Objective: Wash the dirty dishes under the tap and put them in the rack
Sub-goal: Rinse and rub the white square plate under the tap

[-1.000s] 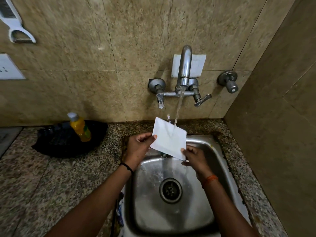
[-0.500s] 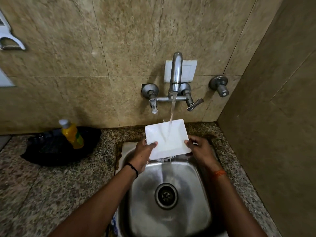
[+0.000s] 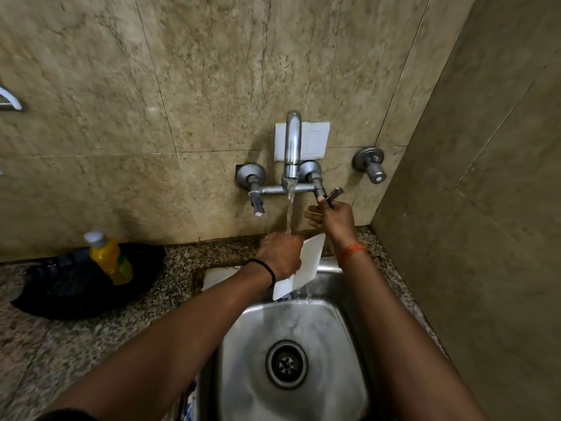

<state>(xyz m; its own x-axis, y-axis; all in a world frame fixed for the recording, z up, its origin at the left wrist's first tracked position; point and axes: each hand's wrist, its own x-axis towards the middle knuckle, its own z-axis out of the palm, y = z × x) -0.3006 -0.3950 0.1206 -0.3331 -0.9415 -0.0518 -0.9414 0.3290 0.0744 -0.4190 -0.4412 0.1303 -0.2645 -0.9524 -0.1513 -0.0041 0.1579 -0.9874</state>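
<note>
Nearest, the steel sink (image 3: 343,344) lies between the two forearms, its drain uncovered and water splashing at the far rim. Just beyond, the left hand (image 3: 280,256) grips a white square plate (image 3: 303,265) by its left edge, fingers curled over it, the plate tilted steeply above the back of the sink. The stream lands on the back of this hand rather than squarely on the plate. Farther on, the right hand (image 3: 332,214) reaches up to the tap lever (image 3: 332,194), thumb and forefinger seemingly pinching its tip, the other fingers spread loosely.

The step looks like shutting the water off after rinsing. To do it well, turn the lever firmly while keeping the plate tilted over the sink so it drains there, and hold a sure one-handed grip, since wet crockery slips.

To the left on the speckled counter (image 3: 76,344) a yellow bottle (image 3: 110,259) stands on a dark cloth (image 3: 60,293). No rack is in view, and nothing blocks the lever.
</note>
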